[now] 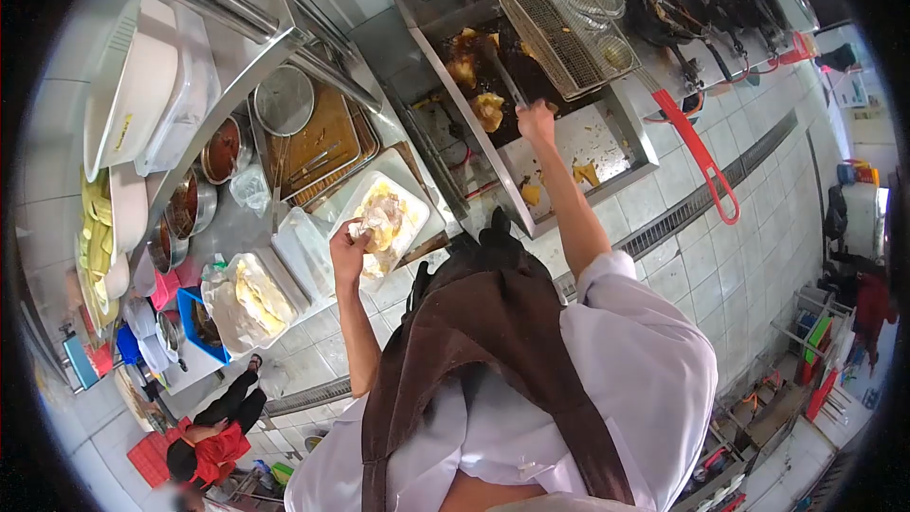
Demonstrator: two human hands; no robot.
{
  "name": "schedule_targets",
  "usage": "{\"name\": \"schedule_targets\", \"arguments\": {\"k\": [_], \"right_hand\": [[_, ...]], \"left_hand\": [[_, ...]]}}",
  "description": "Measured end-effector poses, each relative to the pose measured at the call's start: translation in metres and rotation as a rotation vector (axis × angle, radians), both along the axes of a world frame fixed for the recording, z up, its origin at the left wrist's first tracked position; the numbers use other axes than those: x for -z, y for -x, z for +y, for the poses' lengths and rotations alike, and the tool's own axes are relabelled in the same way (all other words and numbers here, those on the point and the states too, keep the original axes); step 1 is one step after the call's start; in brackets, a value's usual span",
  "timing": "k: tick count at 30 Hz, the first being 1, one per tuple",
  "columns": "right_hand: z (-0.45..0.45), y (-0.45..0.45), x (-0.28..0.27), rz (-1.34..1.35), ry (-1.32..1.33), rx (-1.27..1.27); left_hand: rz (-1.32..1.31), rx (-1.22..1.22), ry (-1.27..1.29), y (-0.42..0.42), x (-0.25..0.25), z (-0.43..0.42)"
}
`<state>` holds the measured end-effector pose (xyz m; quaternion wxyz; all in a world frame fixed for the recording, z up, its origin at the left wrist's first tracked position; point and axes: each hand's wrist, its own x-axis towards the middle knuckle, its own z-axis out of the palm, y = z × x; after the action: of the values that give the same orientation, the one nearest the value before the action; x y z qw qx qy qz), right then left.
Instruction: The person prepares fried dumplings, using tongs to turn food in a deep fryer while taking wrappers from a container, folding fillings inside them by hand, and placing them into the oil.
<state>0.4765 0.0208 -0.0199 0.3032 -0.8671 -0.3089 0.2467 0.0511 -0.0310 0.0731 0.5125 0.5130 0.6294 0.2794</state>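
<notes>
Utensil (506, 77) of metal is grasped at its near end by the right hand (537, 122), its length slanted away over the dark oil (526, 64) of the fryer (637, 130). By the left hand (351, 245), a pale coated piece (382, 212) is pinched at the edge, over a white tray (419, 216) to the left of the fryer. The utensil is best slid low and slowly, so that the browned piece (487, 112) beside it is not torn and no oil is splashed; the wrist is best held clear of the metal, which is probably hot. The pale piece is best lifted with slack fingers (a hard pinch could strip the coating). The utensil's far tip cannot be clearly made out, and part of the fryer is covered by the wire basket (559, 30). Whether the pale piece is borne clear of the tray cannot be told.
</notes>
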Motion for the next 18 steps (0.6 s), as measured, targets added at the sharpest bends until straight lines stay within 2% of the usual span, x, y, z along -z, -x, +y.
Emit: {"name": "schedule_targets", "arguments": {"k": [5,9,11,18], "right_hand": [[0.039,-0.012,-0.001,-0.195,0.137,-0.112],[0.040,-0.012,0.013,-0.187,0.132,-0.153],[0.035,-0.008,0.017,-0.182,0.055,-0.069],[0.008,0.016,-0.045,-0.136,-0.024,-0.063]], "left_hand": [[0.011,0.011,0.018,-0.003,-0.007,0.003],[-0.010,0.012,0.025,-0.003,-0.012,0.003],[0.019,0.028,0.019,-0.004,-0.013,0.004],[0.008,0.008,0.007,-0.004,-0.002,0.004]]}}
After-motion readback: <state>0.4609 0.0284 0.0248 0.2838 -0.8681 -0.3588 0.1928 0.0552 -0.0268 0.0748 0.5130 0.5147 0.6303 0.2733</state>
